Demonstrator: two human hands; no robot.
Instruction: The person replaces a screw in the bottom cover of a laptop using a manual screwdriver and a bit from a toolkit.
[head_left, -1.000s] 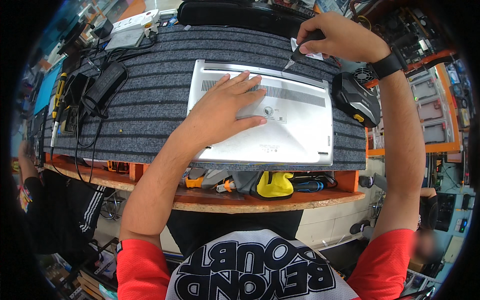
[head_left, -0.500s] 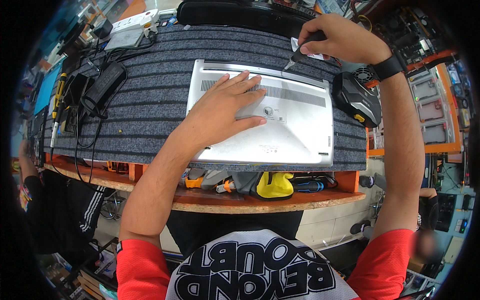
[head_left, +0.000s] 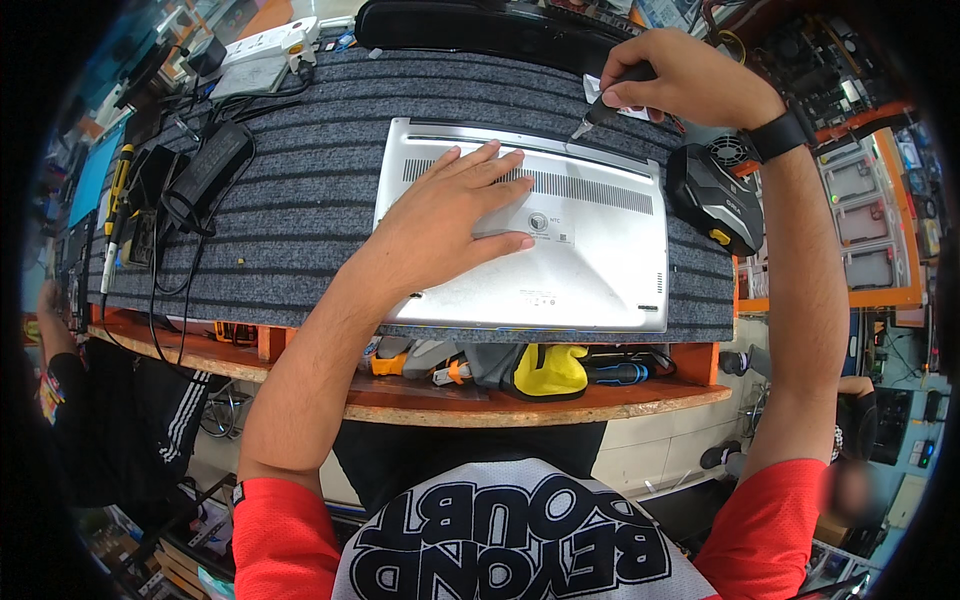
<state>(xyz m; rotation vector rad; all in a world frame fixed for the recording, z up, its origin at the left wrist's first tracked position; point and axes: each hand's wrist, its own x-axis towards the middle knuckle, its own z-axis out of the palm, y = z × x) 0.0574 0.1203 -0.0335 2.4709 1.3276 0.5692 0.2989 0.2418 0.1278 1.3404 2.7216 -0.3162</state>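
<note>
A silver laptop (head_left: 590, 260) lies bottom side up on a striped grey mat (head_left: 310, 120), its long vent strip toward the far edge. My left hand (head_left: 450, 205) rests flat on its left half, fingers spread across part of the vents. Above the laptop's far edge, my right hand (head_left: 665, 80) grips a dark-handled screwdriver (head_left: 592, 117). The tool slants down to the left, and its tip meets the far rim of the bottom cover, right of the middle. Whether a screw sits under the tip is too small to tell.
A black air blower (head_left: 715, 200) stands just right of the laptop. Power adapters with cables (head_left: 210, 175) and a yellow-black screwdriver (head_left: 119, 190) lie at the left. A long black bar (head_left: 480, 35) borders the back. The shelf below holds a yellow cloth (head_left: 550, 370) and tools.
Almost nothing differs. My right hand and the screwdriver have shifted very slightly, with the tip still at the same spot on the rim. My left hand stays on the laptop.
</note>
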